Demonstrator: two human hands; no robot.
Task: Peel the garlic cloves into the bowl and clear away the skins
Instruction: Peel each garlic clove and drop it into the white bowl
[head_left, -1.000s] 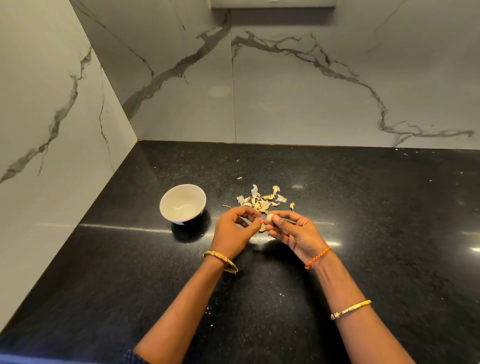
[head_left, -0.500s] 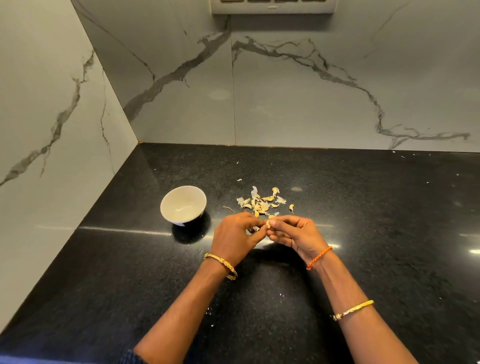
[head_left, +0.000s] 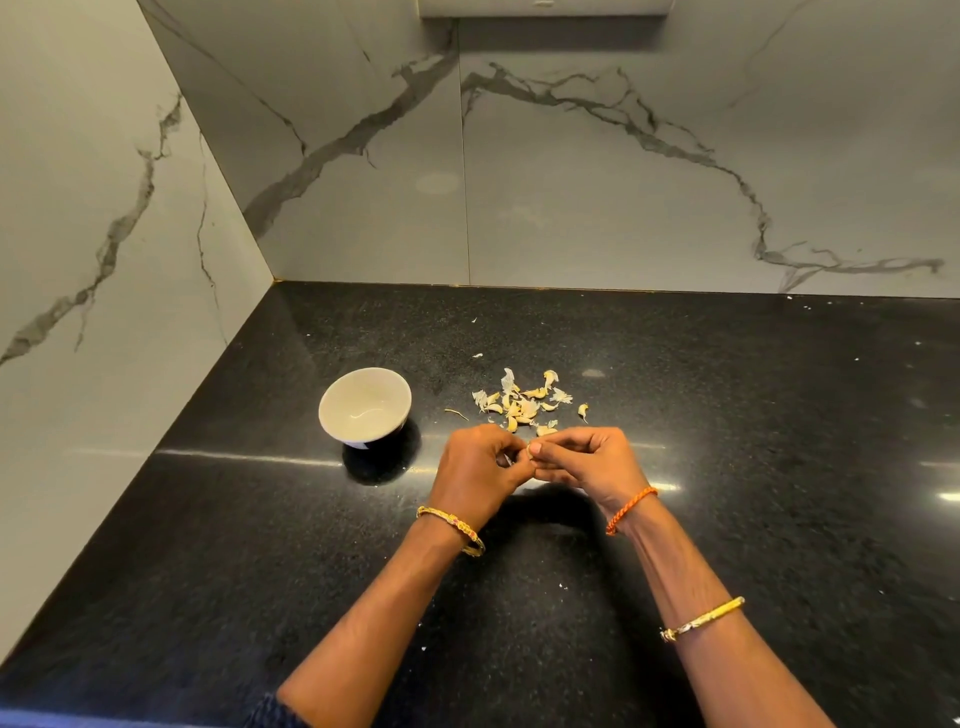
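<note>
A small white bowl (head_left: 364, 406) stands on the black counter, left of my hands; its inside looks bare. A loose pile of garlic cloves and papery skins (head_left: 522, 402) lies just beyond my fingers. My left hand (head_left: 478, 475) and my right hand (head_left: 589, 465) meet fingertip to fingertip above the counter, both pinching one small garlic clove (head_left: 531, 450). Most of that clove is hidden by the fingers.
The black stone counter (head_left: 727, 467) runs into a corner of marble-look walls at the back and left. Stray skin flecks lie at the back (head_left: 477, 356) and near my forearms. A thin stem piece (head_left: 456, 412) rests between the bowl and the pile.
My hands have closed more tightly together around the clove and shifted slightly; the bowl and the pile have not moved.
</note>
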